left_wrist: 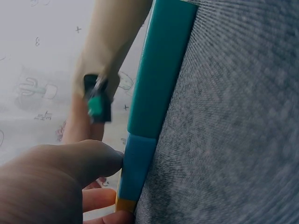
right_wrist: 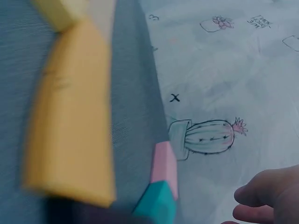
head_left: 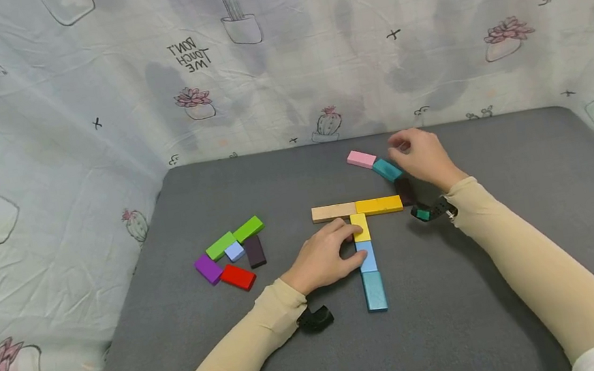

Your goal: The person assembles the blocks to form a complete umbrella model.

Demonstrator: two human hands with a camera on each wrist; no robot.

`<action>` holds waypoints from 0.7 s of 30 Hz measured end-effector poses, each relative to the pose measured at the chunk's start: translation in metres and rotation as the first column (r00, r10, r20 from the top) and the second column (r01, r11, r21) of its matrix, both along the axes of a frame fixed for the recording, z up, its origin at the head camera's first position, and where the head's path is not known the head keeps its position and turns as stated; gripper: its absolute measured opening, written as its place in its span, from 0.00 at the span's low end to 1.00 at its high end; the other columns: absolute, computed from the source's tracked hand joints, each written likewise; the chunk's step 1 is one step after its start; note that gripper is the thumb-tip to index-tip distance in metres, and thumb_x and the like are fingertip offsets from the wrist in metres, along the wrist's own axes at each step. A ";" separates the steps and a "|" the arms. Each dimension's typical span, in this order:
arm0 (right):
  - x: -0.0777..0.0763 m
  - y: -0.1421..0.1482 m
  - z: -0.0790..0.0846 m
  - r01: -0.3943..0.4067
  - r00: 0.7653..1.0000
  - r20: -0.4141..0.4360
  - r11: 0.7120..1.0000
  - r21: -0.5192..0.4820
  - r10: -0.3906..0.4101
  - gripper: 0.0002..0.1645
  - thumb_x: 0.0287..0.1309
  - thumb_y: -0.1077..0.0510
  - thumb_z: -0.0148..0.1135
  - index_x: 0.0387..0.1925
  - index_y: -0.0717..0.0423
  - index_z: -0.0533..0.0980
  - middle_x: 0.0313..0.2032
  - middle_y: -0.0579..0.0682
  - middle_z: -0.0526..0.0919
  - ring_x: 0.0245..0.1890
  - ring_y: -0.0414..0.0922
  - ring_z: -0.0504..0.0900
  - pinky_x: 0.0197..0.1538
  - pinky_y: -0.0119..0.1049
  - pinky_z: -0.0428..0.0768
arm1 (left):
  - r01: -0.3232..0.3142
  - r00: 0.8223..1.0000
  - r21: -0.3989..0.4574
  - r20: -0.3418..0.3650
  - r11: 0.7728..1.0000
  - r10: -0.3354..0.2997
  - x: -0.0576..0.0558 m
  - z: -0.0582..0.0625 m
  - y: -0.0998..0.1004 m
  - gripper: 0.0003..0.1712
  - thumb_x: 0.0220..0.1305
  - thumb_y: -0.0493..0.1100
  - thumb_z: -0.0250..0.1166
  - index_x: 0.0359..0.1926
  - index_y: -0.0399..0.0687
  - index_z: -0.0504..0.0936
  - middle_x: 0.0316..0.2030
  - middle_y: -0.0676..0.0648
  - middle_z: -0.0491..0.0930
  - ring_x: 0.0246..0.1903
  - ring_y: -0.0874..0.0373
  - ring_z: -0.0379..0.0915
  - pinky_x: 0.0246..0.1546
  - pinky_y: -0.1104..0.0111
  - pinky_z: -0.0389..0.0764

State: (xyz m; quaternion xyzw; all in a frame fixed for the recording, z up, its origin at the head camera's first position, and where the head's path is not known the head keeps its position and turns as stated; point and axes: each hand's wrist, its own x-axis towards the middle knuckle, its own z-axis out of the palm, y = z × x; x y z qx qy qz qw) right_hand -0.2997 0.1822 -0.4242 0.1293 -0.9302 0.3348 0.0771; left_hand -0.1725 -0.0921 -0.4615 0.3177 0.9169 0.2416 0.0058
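A row of blocks runs toward the person: a yellow block (head_left: 360, 227), a light blue block (head_left: 367, 256) and a teal-blue block (head_left: 374, 291). My left hand (head_left: 328, 253) touches this row from its left side, fingers at the yellow block and thumb (left_wrist: 105, 161) at the light blue one. Across the row's far end lie a natural wood block (head_left: 333, 211) and an orange-yellow block (head_left: 379, 205). My right hand (head_left: 419, 154) is raised beside a teal block (head_left: 387, 169), fingers loosely bent, nothing seen in them. A pink block (right_wrist: 164, 163) and a dark block (head_left: 405, 191) adjoin the teal one.
To the left lies a cluster of blocks: two green blocks (head_left: 221, 246), a purple block (head_left: 208, 269), a red block (head_left: 238, 277), a small light blue block (head_left: 234, 251) and a dark block (head_left: 254, 251). A printed curtain (head_left: 279, 82) borders the grey table (head_left: 477, 326).
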 end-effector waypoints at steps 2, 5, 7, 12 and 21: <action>0.010 0.006 -0.004 0.005 1.000 -0.022 1.000 0.001 -0.005 0.21 0.73 0.57 0.58 0.60 0.67 0.79 0.55 0.66 0.81 0.56 0.63 0.79 0.58 0.62 0.77 | -0.001 1.000 0.009 0.004 1.000 0.001 0.000 0.000 0.000 0.23 0.71 0.54 0.67 0.62 0.52 0.82 0.45 0.53 0.76 0.37 0.61 0.69 0.34 0.70 0.72; 0.027 0.011 -0.007 -0.008 0.998 -0.064 1.000 0.014 0.009 0.20 0.73 0.59 0.58 0.58 0.67 0.80 0.54 0.67 0.82 0.53 0.63 0.80 0.55 0.62 0.77 | -0.006 1.000 0.005 0.005 1.000 0.006 0.000 0.000 0.000 0.24 0.71 0.54 0.67 0.62 0.52 0.82 0.45 0.53 0.76 0.38 0.62 0.69 0.35 0.71 0.72; 0.039 0.011 -0.008 -0.024 0.996 -0.090 0.999 0.031 0.027 0.19 0.72 0.59 0.60 0.56 0.67 0.81 0.53 0.66 0.82 0.51 0.63 0.80 0.53 0.61 0.78 | -0.007 1.000 0.006 0.003 1.000 0.007 0.000 0.000 0.000 0.23 0.70 0.54 0.67 0.62 0.52 0.82 0.45 0.54 0.76 0.38 0.62 0.70 0.35 0.71 0.72; 0.074 0.002 -0.008 -0.096 0.983 -0.143 0.989 0.111 0.112 0.18 0.68 0.58 0.66 0.54 0.65 0.83 0.53 0.64 0.83 0.50 0.61 0.78 0.50 0.58 0.78 | -0.001 1.000 0.010 -0.010 1.000 0.001 0.000 0.000 0.000 0.23 0.70 0.54 0.68 0.61 0.52 0.82 0.44 0.54 0.76 0.38 0.62 0.70 0.36 0.70 0.73; 0.123 -0.020 -0.019 -0.356 0.912 -0.101 0.889 0.289 0.398 0.40 0.58 0.43 0.77 0.64 0.61 0.78 0.62 0.62 0.77 0.61 0.60 0.74 0.60 0.61 0.75 | 0.012 1.000 0.010 -0.020 1.000 -0.011 0.000 -0.002 0.000 0.24 0.70 0.54 0.68 0.62 0.50 0.82 0.44 0.53 0.76 0.36 0.62 0.69 0.36 0.70 0.72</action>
